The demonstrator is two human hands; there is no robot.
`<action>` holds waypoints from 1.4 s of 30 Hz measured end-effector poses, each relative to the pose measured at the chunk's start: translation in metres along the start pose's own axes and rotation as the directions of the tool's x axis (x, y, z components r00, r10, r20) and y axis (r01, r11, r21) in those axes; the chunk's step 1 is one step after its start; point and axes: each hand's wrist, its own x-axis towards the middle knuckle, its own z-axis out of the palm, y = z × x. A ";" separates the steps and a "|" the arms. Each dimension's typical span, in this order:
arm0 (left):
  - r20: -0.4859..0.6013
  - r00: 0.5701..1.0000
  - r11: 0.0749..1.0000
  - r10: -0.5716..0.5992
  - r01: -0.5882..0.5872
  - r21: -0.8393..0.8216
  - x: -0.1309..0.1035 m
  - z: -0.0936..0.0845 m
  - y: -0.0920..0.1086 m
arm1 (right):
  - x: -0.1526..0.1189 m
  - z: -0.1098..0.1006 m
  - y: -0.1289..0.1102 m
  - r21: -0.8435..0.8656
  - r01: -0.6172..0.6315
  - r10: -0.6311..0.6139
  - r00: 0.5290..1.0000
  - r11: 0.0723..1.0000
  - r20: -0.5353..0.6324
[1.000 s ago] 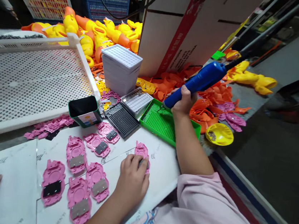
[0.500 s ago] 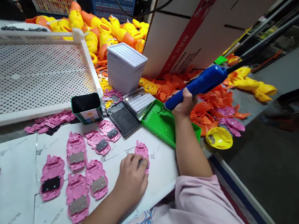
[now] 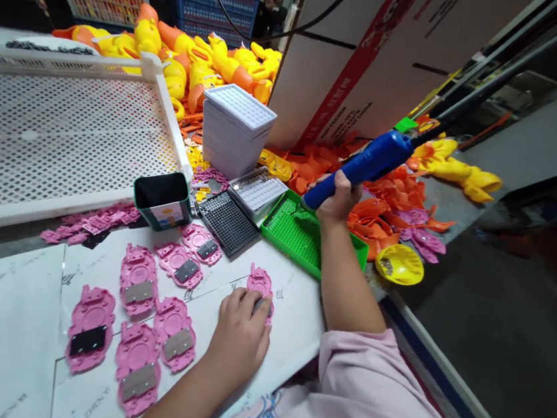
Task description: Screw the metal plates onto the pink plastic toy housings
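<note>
My left hand (image 3: 240, 331) rests on the white table covering with its fingers curled over a pink plastic casing (image 3: 260, 279), pressing it down; a grey plate on the casing shows partly between the fingers. My right hand (image 3: 338, 199) is wrapped round a blue electric screwdriver (image 3: 364, 166). The tool slants down to the left, its tip over the far-left part of a green perforated tray (image 3: 299, 241), where small screws appear to lie. Whether the tip touches a screw I cannot tell. Left of my left hand lie several more pink casings (image 3: 141, 280) with grey or black plates.
A black perforated tray (image 3: 230, 224), a dark open tin (image 3: 161, 199) and stacked white trays (image 3: 237, 130) stand beyond. A white crate (image 3: 166, 136) is at left, a large carton (image 3: 335, 61) behind. A yellow bowl (image 3: 400, 263) holds small metal pieces at right.
My right hand and the screwdriver shift slightly, with the tip staying over the green tray. My left hand stays on the pink casing. The whole view shifts a little.
</note>
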 end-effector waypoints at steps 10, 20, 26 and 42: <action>-0.003 1.000 1.000 -0.005 0.005 -0.007 0.001 -0.001 0.001 | -0.001 0.000 -0.001 -0.009 -0.003 0.003 1.000 1.000 0.012; -0.002 1.000 1.000 -0.009 0.009 -0.029 0.000 0.002 0.000 | 0.001 0.001 0.000 0.009 -0.022 0.022 1.000 1.000 0.020; -0.009 1.000 0.999 -0.005 0.005 -0.034 0.000 0.002 -0.001 | 0.002 0.002 -0.001 0.035 -0.023 0.023 1.000 0.999 -0.013; 0.018 1.000 1.000 -0.005 0.006 -0.027 0.002 -0.002 0.000 | -0.011 0.000 -0.029 0.103 -0.052 0.045 0.997 0.993 0.070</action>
